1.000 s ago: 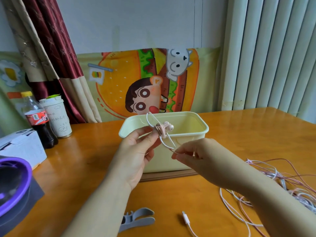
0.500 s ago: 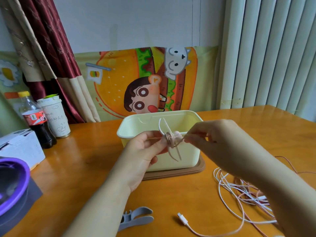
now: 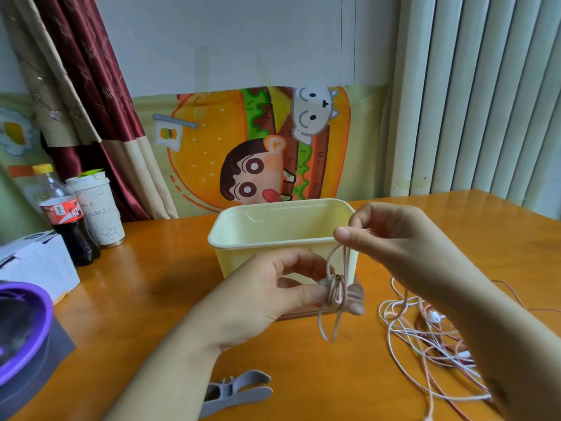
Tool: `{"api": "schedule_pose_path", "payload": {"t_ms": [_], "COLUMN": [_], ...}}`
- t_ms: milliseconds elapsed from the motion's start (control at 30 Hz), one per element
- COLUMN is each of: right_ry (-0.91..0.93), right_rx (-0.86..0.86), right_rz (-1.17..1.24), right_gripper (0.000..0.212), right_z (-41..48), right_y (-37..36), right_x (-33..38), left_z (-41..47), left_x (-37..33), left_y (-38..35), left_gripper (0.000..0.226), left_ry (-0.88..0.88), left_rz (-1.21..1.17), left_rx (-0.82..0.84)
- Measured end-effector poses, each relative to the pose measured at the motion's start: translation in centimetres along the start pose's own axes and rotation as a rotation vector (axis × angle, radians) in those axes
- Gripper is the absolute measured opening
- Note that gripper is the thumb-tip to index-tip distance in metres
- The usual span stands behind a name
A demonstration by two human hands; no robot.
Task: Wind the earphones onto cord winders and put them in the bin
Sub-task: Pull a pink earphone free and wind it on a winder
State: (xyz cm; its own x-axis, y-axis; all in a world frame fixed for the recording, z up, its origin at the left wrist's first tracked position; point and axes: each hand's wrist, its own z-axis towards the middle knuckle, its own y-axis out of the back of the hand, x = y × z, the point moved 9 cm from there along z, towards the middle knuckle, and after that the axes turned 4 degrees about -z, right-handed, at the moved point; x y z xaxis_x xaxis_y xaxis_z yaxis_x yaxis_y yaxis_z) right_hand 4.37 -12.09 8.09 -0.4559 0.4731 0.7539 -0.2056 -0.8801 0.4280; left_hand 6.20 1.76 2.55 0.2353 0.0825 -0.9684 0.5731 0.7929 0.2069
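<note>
My left hand (image 3: 273, 293) pinches a pink cord winder (image 3: 343, 294) in front of the pale yellow bin (image 3: 273, 238). Pink earphone cord (image 3: 335, 291) is wrapped several turns round the winder's middle. My right hand (image 3: 391, 238) pinches a loop of that cord above the winder and pulls it up taut. Two loose cord ends hang below the winder. A tangle of white and pink earphones (image 3: 425, 338) lies on the table to the right. A grey cord winder (image 3: 239, 390) lies on the table near the front edge.
A cola bottle (image 3: 63, 220) and a white cup (image 3: 97, 214) stand at the back left. A white box (image 3: 36, 268) and a purple-rimmed object (image 3: 21, 323) sit at the left. The bin stands on a brown lid on the wooden table (image 3: 151, 299).
My right hand rose from beside the winder to above it, drawing the cord up. My left hand lowered the winder in front of the bin wall.
</note>
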Motion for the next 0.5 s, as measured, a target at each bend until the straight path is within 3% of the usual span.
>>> {"api": "schedule_pose_path", "payload": {"t_ms": [167,233,300,433,500], "right_ry": [-0.149,-0.218,-0.27,-0.332,-0.307], "right_rx": [0.194,0.251,0.27,0.22,0.237], "right_rz": [0.427,0.507,0.537,0.515,0.358], "right_gripper": [0.048,0.062,0.063,0.035,0.036], "right_z": [-0.1,-0.4,-0.7,-1.1,-1.1], "right_y": [-2.6,-4.1,-5.6,-6.6,-6.5], "right_x": [-2.4,-3.2,-3.6,-3.8,-3.8], "left_z": [-0.1,-0.1,0.0,0.6,0.7], "left_x": [-0.7,-1.1,-0.8,0.7,1.2], "left_y": [0.1,0.2,0.7,1.4,1.7], "left_gripper": [0.03,0.034,0.034,0.037,0.043], "left_ry": [-0.053,-0.071,-0.05,0.001,0.02], "left_rz": [-0.078,-0.177,-0.361,-0.652,-0.731], "left_rx": [0.027,0.0,-0.077,-0.228,-0.275]}}
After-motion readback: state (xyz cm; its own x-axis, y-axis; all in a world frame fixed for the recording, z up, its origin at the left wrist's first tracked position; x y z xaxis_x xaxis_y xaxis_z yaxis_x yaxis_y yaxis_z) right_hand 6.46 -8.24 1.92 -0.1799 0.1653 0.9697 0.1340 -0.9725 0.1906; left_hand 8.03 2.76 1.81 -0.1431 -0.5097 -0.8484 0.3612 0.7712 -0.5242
